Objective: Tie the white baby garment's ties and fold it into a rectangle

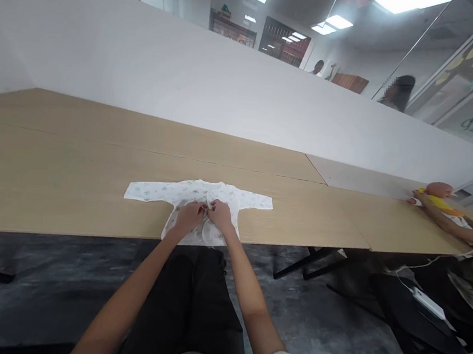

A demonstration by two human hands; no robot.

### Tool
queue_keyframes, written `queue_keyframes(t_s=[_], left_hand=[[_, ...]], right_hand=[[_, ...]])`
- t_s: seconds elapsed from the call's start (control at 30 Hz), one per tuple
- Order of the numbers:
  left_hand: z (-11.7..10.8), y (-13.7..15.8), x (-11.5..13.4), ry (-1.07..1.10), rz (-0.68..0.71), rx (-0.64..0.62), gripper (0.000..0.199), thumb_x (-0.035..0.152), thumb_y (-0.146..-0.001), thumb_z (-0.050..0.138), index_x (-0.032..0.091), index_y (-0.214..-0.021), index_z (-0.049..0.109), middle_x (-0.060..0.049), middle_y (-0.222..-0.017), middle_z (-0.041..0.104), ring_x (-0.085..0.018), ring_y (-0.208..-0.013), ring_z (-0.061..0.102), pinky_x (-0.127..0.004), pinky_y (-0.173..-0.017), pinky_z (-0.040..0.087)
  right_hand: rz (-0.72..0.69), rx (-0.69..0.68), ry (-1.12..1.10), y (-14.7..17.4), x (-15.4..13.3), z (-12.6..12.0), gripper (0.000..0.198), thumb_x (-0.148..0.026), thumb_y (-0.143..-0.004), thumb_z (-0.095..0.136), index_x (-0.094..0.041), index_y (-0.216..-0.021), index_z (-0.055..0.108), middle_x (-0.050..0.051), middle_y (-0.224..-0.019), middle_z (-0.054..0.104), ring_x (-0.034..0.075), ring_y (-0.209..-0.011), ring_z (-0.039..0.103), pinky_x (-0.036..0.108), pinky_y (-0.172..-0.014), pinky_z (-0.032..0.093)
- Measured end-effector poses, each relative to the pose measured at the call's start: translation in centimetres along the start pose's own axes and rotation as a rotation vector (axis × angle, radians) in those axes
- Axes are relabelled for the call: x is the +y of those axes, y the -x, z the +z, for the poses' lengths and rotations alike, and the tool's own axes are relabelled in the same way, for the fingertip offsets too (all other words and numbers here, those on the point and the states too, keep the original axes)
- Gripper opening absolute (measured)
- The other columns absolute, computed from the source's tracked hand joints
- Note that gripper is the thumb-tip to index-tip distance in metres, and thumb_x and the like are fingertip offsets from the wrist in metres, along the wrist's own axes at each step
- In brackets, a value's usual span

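Observation:
A small white baby shirt (184, 189) with a faint print lies spread on the table, its sleeves stretched out to both sides. Its lower hem reaches the table's front edge. My left hand (190, 215) and my right hand (220, 215) meet at the middle of the shirt's front, fingertips almost touching. Both hands are closed in a pinch on the shirt's front opening. Whether they grip a tie, a snap or just the cloth edge is too small to make out.
The long wooden table (71, 182) runs along a white partition (188, 76). At the far right, another person's arms (447, 221) hold a baby doll (438, 190) in yellow clothing. A black folding chair (420, 320) with a white power strip (429, 303) stands below.

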State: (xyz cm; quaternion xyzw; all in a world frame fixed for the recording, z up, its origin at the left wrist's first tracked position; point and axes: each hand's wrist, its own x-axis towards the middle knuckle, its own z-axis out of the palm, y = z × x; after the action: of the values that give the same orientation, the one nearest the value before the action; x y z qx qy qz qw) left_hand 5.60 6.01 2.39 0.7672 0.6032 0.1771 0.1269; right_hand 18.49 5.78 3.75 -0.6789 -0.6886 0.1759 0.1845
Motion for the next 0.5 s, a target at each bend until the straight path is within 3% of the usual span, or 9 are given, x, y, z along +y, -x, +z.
queue_keyframes(t_s=[0.2,0.5], left_hand=[[-0.1,-0.9,1.0,-0.023,-0.087,0.018,0.038,0.023,-0.091,0.035,0.019,-0.110,0.068,-0.010,-0.111,0.069,-0.022,-0.100,0.064,-0.031,-0.082,0.047],[1.1,-2.8,0.2,0.018,-0.066,0.061,0.036,0.032,-0.091,0.038,0.020,-0.099,0.071,-0.010,-0.105,0.070,-0.023,-0.095,0.064,-0.030,-0.077,0.046]], right_hand=[[-0.002,0.004,0.197,-0.5,-0.9,-0.3,0.027,-0.027,-0.093,0.050,-0.016,-0.116,0.060,0.013,-0.121,0.060,0.022,-0.099,0.064,0.029,-0.076,0.046],[0.087,0.110,0.066,-2.1,-0.2,1.0,0.024,-0.025,-0.095,0.047,-0.014,-0.098,0.069,0.014,-0.102,0.068,0.023,-0.095,0.064,0.029,-0.075,0.044]])
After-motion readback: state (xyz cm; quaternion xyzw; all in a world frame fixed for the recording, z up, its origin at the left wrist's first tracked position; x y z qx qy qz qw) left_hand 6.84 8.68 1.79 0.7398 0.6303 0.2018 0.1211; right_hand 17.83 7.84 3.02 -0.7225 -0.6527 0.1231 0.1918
